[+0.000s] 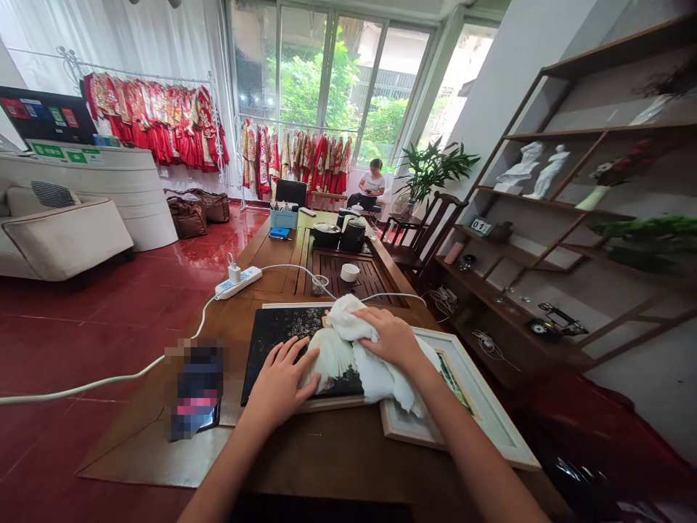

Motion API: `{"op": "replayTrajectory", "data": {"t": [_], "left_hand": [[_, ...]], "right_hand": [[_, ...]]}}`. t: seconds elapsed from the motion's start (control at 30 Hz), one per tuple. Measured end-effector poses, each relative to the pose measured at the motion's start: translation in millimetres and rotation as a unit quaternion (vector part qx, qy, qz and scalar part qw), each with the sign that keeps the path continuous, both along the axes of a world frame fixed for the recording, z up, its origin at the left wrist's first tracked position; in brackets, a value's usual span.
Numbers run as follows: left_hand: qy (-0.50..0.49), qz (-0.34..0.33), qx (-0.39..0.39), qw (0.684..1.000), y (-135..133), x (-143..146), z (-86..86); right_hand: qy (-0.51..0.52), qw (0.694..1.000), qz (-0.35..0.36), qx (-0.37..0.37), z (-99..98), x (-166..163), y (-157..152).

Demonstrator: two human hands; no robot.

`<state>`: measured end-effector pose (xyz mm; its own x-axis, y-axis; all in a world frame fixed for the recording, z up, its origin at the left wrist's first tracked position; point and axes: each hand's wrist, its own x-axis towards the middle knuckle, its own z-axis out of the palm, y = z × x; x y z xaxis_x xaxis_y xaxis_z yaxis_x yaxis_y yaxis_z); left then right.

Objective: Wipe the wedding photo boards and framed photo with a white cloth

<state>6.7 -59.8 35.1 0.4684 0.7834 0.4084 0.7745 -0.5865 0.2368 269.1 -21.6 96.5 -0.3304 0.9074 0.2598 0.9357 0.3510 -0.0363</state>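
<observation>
A dark picture panel (272,334) with a large pale, petal-like shape lies on the wooden table in front of me. My left hand (280,381) rests on its lower left part, fingers spread and holding nothing. My right hand (389,335) grips a bunched white cloth (351,319), pressed onto the panel's right side. The cloth hides that part of the picture and hangs over its near right corner. Partly under the cloth, to the right, is a light-framed picture (490,414) with some green in it.
To the left are a blurred-out phone (199,392) and a white power strip (238,283) with its cable. Beyond the panel stand a small white cup (349,272), a glass jar (320,285) and a black kettle (353,234). A person (372,185) sits by the window.
</observation>
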Motion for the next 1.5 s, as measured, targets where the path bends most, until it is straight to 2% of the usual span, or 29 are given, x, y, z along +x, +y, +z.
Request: {"op": "replayTrajectory", "data": {"t": [0.13, 0.27, 0.37, 0.53, 0.67, 0.8, 0.97, 1.2, 1.3, 1.4, 1.5], "left_hand": [[-0.006, 0.0, 0.006, 1.0, 0, 0, -1.2], [0.001, 0.004, 0.003, 1.0, 1, 1, -1.7], [0.006, 0.009, -0.001, 1.0, 1, 1, -0.9], [0.011, 0.007, -0.002, 1.0, -1, 3, 0.3], [0.015, 0.005, 0.003, 1.0, -1, 3, 0.5], [0.022, 0.003, 0.001, 1.0, 0, 1, 0.9], [0.018, -0.004, 0.008, 1.0, 0, -2, 1.6], [0.01, -0.003, 0.009, 1.0, -1, 1, 0.2], [0.012, -0.004, 0.008, 1.0, 0, 1, -0.1], [0.012, -0.005, 0.006, 1.0, 0, 1, 0.5], [0.015, -0.005, 0.004, 1.0, 0, 1, 1.6]], "right_hand": [[-0.006, 1.0, -0.012, 0.013, 2.0, -6, 18], [0.005, 1.0, -0.012, 0.01, 0.1, -10, 16], [0.019, 1.0, 0.01, 0.002, -2.7, -12, 1], [0.034, 0.998, 0.052, -0.01, -8.8, -23, -42], [0.026, 0.998, 0.049, -0.006, -17.0, -36, -73], [0.017, 0.999, 0.032, 0.001, -19.7, -43, -82], [-0.011, 1.0, 0.009, -0.008, -9.3, -44, -58], [-0.047, 0.997, -0.062, 0.002, -3.2, -35, 16], [-0.049, 0.996, -0.073, 0.005, -3.2, -36, 39], [-0.048, 0.997, -0.068, 0.006, -3.6, -39, 45], [-0.036, 0.998, -0.044, 0.009, -5.3, -40, 32]]}}
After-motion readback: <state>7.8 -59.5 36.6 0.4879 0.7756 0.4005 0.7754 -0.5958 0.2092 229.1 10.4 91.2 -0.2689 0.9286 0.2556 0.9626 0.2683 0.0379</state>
